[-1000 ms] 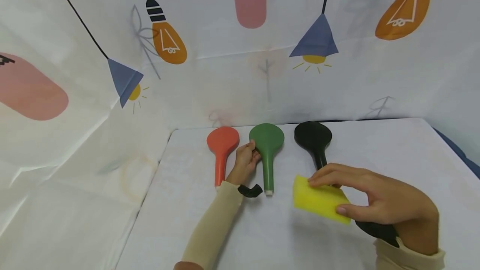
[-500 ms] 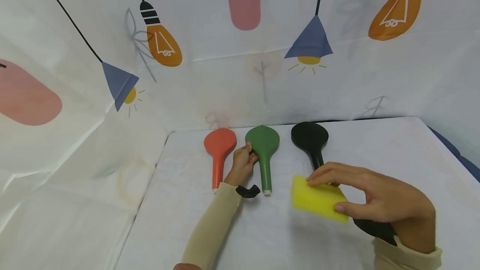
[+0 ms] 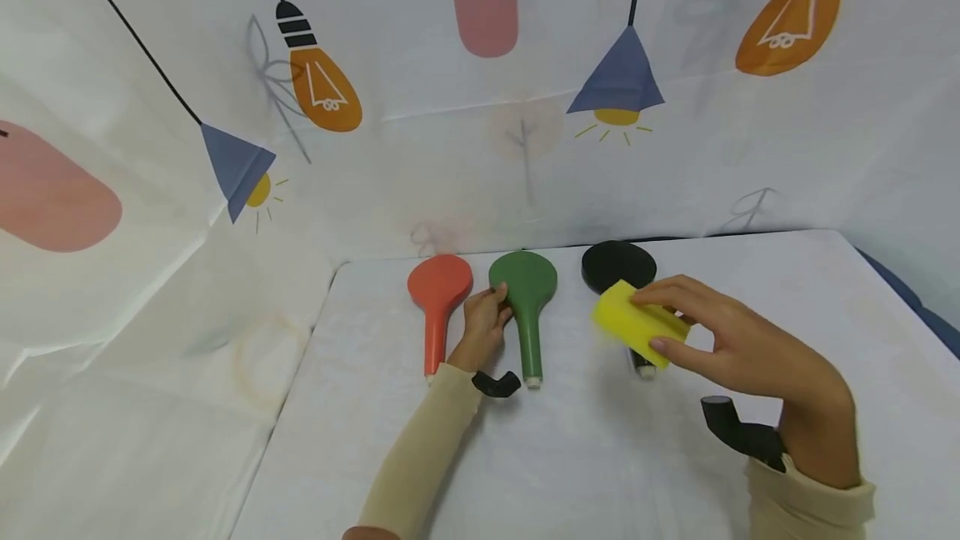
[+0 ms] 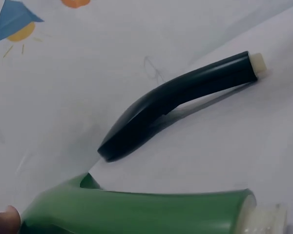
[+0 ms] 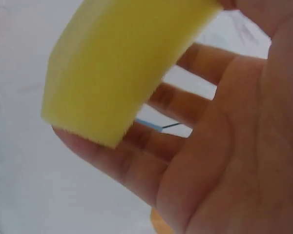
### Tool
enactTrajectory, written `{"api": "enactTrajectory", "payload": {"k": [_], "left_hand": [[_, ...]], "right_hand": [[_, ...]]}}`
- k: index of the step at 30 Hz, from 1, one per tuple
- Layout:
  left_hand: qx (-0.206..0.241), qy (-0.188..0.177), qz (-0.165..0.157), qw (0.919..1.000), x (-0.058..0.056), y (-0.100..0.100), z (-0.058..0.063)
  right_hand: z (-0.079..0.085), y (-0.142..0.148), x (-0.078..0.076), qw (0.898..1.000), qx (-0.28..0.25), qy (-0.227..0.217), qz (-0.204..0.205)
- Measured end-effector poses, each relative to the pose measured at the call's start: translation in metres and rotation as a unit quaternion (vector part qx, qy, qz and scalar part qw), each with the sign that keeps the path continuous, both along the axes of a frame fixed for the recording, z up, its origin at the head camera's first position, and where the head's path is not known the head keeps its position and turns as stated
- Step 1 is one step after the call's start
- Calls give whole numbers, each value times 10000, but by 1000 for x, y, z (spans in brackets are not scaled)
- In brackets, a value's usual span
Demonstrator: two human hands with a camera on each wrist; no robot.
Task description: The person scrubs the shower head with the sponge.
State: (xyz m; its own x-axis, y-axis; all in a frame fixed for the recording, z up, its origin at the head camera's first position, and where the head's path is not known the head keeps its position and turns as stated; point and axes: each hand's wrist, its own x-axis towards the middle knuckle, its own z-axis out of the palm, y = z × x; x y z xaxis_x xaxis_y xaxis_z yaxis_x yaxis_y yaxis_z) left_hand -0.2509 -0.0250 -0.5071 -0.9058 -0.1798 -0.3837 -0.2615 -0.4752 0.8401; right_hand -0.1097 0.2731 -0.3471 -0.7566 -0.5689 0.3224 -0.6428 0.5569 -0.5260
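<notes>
In the head view, my left hand holds the green shower head by the left side of its round end, near the neck. A fingertip shows against that green end in the left wrist view. Pinched between the thumb and fingers of my right hand is a yellow sponge. It is raised in front of the black shower head and hides much of that handle. The right wrist view shows the sponge across the fingers, well away from the palm.
A red shower head lies left of the green one. All rest on a white-covered table, near its back edge. Behind rises a white sheet printed with lamps and bulbs. A black curved piece sits at each wrist.
My right hand has moved up and away from me with the sponge, which now covers the black handle's middle; its pale end shows below. My left hand keeps its hold on the green shower head.
</notes>
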Motion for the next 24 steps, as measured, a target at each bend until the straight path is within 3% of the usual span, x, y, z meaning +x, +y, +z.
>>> {"api": "enactTrajectory", "payload": {"k": [6, 13, 16, 18, 20, 21, 24], "left_hand": [[-789, 215, -81, 9966, 4, 8, 7], [-1569, 594, 20, 9858, 15, 19, 24], [-1951, 1028, 125, 9753, 26, 26, 35], [-2363, 1328, 149, 9624, 34, 32, 40], [-2738, 1568, 36, 9489, 41, 39, 41], [-2789, 1612, -89, 9466, 45, 43, 42], [-2630, 1468, -659, 9513, 52, 58, 38]], "right_hand": [[-4, 7, -6, 9962, 149, 194, -836], [-12, 23, -21, 9917, 97, 249, -1260], [-16, 28, -31, 9887, 53, -21, -1499], [-19, 30, -37, 9850, 56, -295, -1699], [-24, 30, -43, 9806, 83, -571, -1872], [-28, 29, -45, 9787, 72, -688, -1934], [-38, 27, -52, 9753, 56, -959, -1987]]}}
